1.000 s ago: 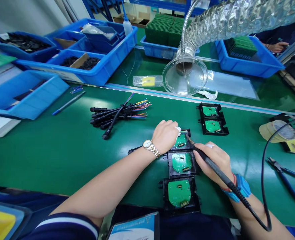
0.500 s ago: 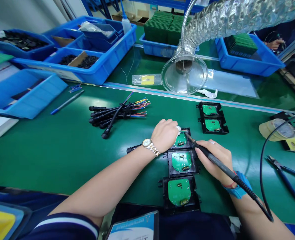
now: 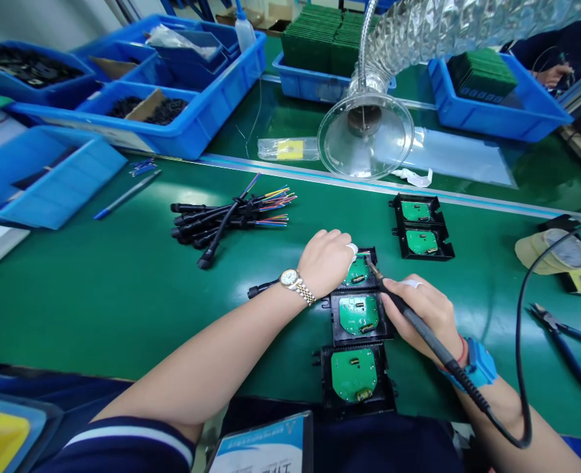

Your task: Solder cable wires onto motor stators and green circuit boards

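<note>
My right hand (image 3: pixel 425 312) grips a soldering iron (image 3: pixel 418 322) like a pen, its tip on or close to the far green circuit board (image 3: pixel 357 272). That board lies in a black plastic housing. Over the housing's left side, my left hand (image 3: pixel 324 263) has its fingers bent and closed at the wires of a black cable (image 3: pixel 263 288); its plug end sticks out beneath my wrist, and the fingertips are mostly hidden. Nearer me, in the same column, are a middle board (image 3: pixel 358 315) and a near board (image 3: pixel 353 374), each in a black housing.
A pile of black cables (image 3: pixel 221 220) lies left. Two more housed boards (image 3: pixel 421 226) sit at right, beyond them a fume extractor hood (image 3: pixel 366 141). Cutting pliers (image 3: pixel 560 335) and a round cream-coloured holder (image 3: pixel 549 253) are far right. Blue bins (image 3: pixel 231 98) line the back.
The view has shifted slightly. Both hands stay at the far board, with the soldering iron tip in nearly the same place.
</note>
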The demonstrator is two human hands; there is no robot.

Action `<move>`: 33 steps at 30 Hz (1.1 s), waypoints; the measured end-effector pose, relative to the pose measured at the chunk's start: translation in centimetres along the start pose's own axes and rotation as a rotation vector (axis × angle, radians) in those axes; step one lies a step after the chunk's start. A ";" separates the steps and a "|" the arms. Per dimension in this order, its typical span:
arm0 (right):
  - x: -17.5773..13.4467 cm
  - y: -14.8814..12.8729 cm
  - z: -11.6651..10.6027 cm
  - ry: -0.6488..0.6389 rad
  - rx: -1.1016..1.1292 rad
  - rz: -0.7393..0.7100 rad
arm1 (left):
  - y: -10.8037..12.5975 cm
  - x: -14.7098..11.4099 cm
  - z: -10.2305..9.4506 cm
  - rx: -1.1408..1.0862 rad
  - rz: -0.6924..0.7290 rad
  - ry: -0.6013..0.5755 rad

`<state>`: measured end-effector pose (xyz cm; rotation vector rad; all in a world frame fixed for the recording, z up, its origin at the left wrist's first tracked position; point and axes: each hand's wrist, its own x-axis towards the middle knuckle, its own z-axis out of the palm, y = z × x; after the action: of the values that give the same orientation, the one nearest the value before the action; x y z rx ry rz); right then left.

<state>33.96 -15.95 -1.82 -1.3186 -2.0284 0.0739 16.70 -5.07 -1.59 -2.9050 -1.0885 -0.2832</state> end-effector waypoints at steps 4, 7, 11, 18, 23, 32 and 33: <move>0.2 -0.1 -0.1 0.026 0.026 0.051 | 0.0 0.0 0.0 0.004 -0.007 0.000; 0.4 -0.2 -0.4 0.073 0.065 0.117 | 0.0 0.0 0.0 -0.001 -0.010 -0.005; 0.4 -0.2 -0.5 0.070 0.054 0.128 | 0.0 0.1 -0.1 -0.015 -0.012 -0.008; 0.5 -0.3 -0.3 0.042 0.055 0.155 | 0.0 0.1 -0.1 -0.020 -0.013 -0.012; 0.6 -0.5 -0.5 0.028 0.050 0.215 | 0.1 0.1 -0.2 -0.015 -0.023 -0.022; 0.8 -1.0 -2.3 0.176 -0.037 0.178 | 0.1 0.1 -0.1 -0.027 -0.033 -0.032; 0.8 -1.0 -2.4 0.187 -0.048 0.178 | 0.1 0.1 -0.1 -0.029 -0.033 -0.035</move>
<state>34.39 -16.56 0.80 -1.4767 -1.7640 -0.0169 16.81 -5.10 -1.48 -2.9305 -1.1484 -0.2528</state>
